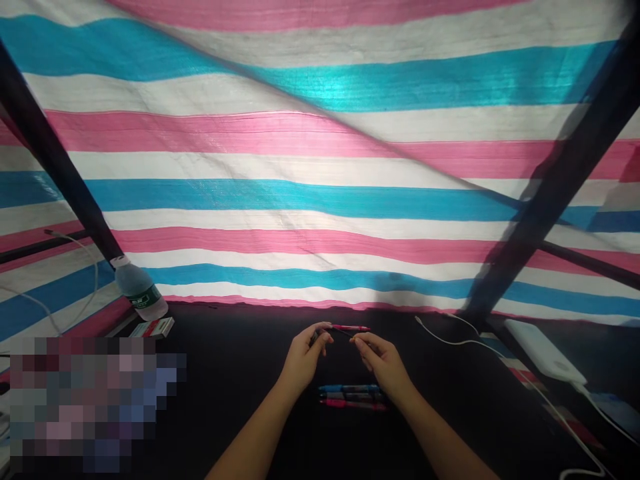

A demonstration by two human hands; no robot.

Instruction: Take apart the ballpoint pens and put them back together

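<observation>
Over the black table top, my left hand (306, 350) and my right hand (381, 360) face each other with fingertips pinched. A thin dark rod (343, 332), much like a pen refill, spans the gap between them, one end in each hand. My fingers hide its ends, so its exact kind is unclear. Just behind it lies a red pen (357, 328). Nearer to me, by my right wrist, a blue pen (345, 389), a dark pen (347, 396) and a pinkish-red pen (345, 404) lie side by side.
A water bottle (143, 293) stands at the back left beside a small box (153, 328). On the right are a white power bank (545, 353) and white cables (460, 342). Dark posts (555, 180) and a striped sheet (300, 200) enclose the table. The lower left is pixelated.
</observation>
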